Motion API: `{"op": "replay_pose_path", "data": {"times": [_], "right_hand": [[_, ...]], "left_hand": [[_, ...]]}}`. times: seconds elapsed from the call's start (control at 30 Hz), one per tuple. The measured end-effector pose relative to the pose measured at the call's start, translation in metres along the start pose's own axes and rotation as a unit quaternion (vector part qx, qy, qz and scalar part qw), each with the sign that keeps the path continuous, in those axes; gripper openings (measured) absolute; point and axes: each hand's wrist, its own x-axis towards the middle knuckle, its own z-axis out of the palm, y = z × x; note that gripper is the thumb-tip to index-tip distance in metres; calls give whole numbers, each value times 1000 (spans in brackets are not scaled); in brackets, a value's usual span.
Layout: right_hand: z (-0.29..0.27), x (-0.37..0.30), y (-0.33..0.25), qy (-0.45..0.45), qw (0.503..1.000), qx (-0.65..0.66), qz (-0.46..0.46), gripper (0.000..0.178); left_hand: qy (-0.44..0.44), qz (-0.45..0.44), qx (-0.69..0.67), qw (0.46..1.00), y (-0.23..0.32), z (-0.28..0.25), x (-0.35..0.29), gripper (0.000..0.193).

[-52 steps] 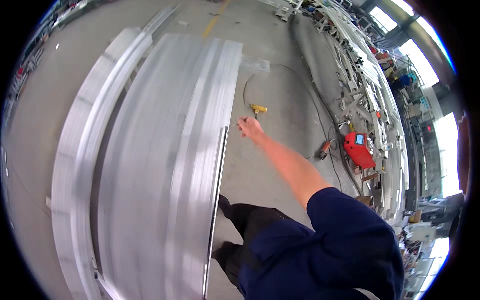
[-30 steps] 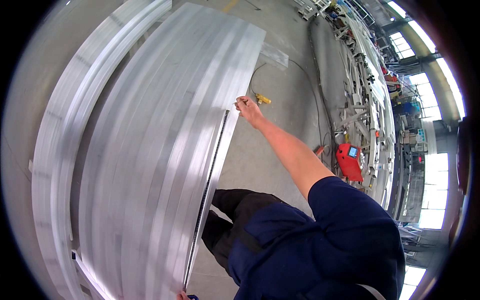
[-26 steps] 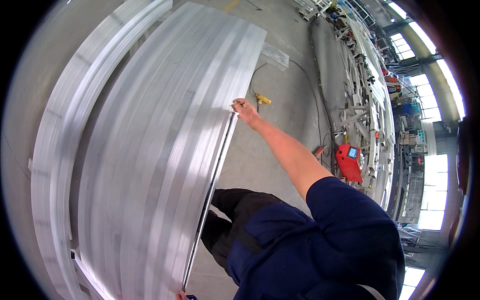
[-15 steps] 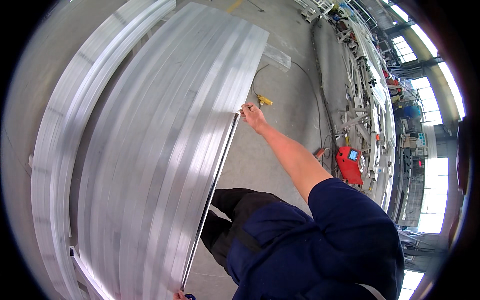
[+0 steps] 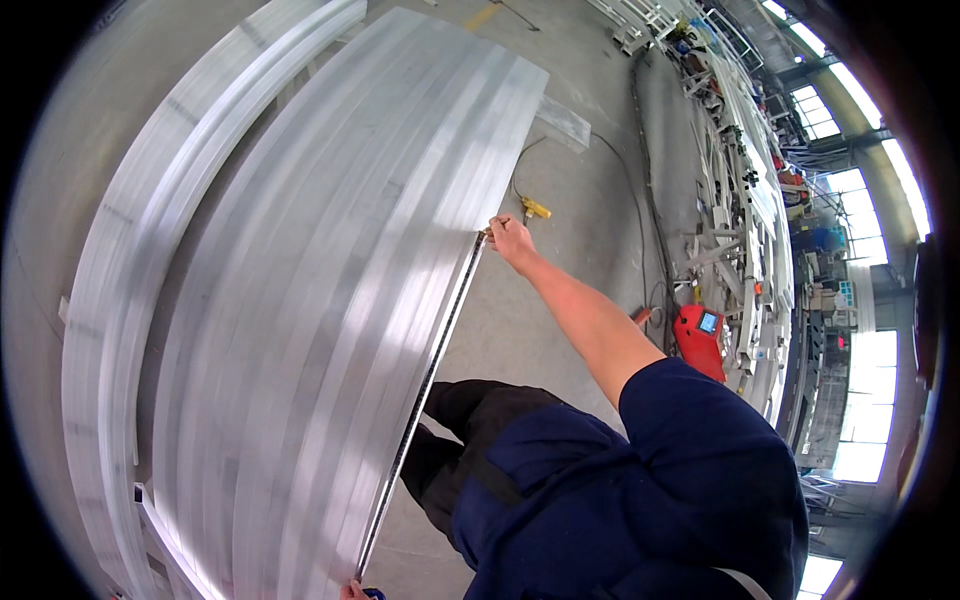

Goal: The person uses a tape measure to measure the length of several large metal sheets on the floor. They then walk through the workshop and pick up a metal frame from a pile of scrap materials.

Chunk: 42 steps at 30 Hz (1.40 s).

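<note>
My right grip (image 5: 511, 242) pinches something small (image 5: 486, 235); tape (image 5: 438, 348) follows the metal stack's (image 5: 300, 290) edge — likely for straightness. Left grip (image 5: 352, 591) cropped — can't tell.

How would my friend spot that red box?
Find the big silver metal stack, then look right, past the outstretched arm. Beside the jumble of pale metal sits the red box, set apart by its bright colour and small lit screen.

Broad bed of long silver profiles (image 5: 300, 260), side by side: there's a narrow tape strip (image 5: 431, 368) running right down its right-hand edge | Grey floor (image 5: 590, 225): yellow tool (image 5: 537, 208) lying out there, beyond the bed's right side
</note>
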Motion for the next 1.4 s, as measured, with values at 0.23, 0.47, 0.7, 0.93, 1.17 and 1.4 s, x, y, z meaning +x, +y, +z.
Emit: {"op": "replay_pose_path", "data": {"times": [0.23, 0.47, 0.7, 0.93, 1.17, 1.4], "right_hand": [[5, 9, 7, 12, 998, -50, -26, 32], [-13, -19, -4, 30, 999, 12, 11, 33], [-2, -11, -6, 61, 993, -90, -46, 33], [6, -3, -12, 24, 998, -62, -17, 34], [-9, -11, -1, 58, 998, -6, -32, 30], [-39, -36, -7, 82, 985, 139, 54, 25]], "left_hand": [[-5, 0, -16, 1000, 32, -9, -24, 38], [-12, -51, -77, 996, 57, -12, -43, 37], [-4, -1, 4, 1000, 54, -14, -41, 36], [1, -10, -18, 1000, 35, -4, -25, 37], [16, -7, 11, 1000, 53, -8, -42, 41], [3, -37, 2, 999, 58, -8, -45, 48]]}}
